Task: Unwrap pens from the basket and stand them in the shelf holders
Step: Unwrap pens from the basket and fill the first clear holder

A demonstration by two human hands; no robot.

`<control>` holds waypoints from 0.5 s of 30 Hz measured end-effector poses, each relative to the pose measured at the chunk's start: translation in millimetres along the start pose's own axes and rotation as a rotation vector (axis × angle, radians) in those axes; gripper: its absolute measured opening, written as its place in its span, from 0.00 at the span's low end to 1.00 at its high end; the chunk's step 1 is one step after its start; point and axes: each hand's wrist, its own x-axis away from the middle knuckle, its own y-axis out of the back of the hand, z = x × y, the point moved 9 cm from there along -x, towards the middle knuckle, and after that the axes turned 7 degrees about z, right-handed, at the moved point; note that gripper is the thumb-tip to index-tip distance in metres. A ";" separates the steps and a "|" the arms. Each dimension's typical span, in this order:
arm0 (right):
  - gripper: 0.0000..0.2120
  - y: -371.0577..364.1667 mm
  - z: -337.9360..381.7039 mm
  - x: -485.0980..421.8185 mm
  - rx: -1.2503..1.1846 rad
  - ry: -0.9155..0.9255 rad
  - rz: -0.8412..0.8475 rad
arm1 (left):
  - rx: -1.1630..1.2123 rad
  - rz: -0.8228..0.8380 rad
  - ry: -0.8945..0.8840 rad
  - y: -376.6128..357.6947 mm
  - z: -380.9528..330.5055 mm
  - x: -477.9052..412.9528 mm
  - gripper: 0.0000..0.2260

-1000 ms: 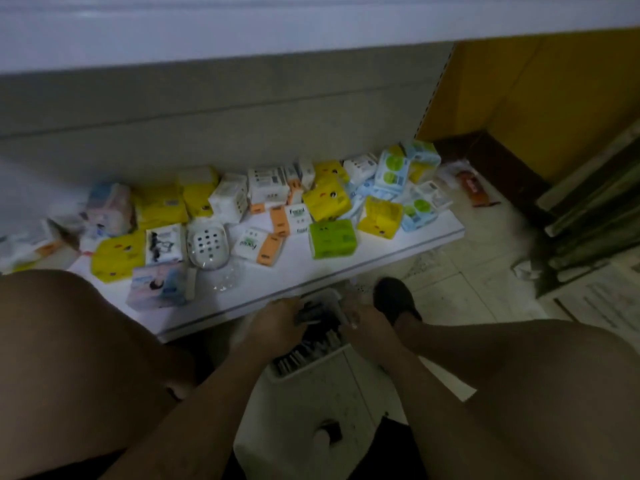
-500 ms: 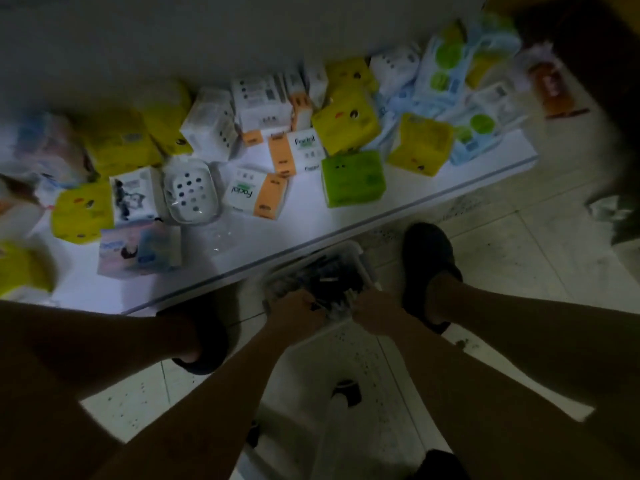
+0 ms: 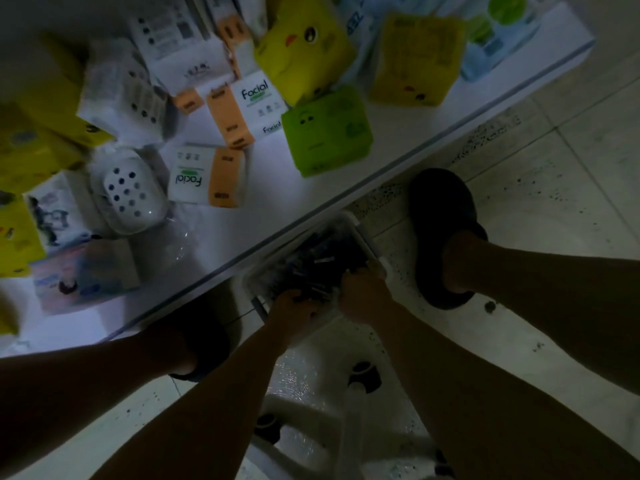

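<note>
A white plastic basket (image 3: 364, 236) stands on the floor between my feet, tucked against the low shelf's front edge. It is full of dark pens (image 3: 313, 259), some with pale parts. My left hand (image 3: 294, 308) reaches into the near side of the basket, its fingers curled down on a clump of pens. My right hand (image 3: 362, 294) is at the basket's near right corner, fingertips among the pens by the rim; the dim light hides its grip. No pen holders are in view.
A low white shelf board (image 3: 263, 216) carries tissue packs: a green pack (image 3: 327, 131), yellow packs (image 3: 304, 46), orange-and-white packs (image 3: 207, 176), and a white soap dish (image 3: 129, 192). My dark slippers (image 3: 441, 233) stand on the speckled tile floor. A white stool (image 3: 311, 407) is under me.
My head has tilted down and moved closer, so the wall and upper shelf left the view. Both hands have stayed in the basket among the pens.
</note>
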 end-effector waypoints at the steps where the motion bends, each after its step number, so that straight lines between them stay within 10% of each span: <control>1: 0.16 -0.5 -0.7 -1.4 -0.024 -0.001 -0.002 | -0.004 -0.022 0.025 3.3 3.9 -1.7 0.09; 5: 0.12 0.6 -4.0 3.3 -0.170 0.016 -0.095 | 0.111 -0.026 0.084 6.9 19.5 -6.6 0.28; 15: 0.06 23.6 -34.0 39.1 -0.596 -0.168 -0.332 | 0.046 -0.088 -0.051 4.5 5.0 -13.3 0.29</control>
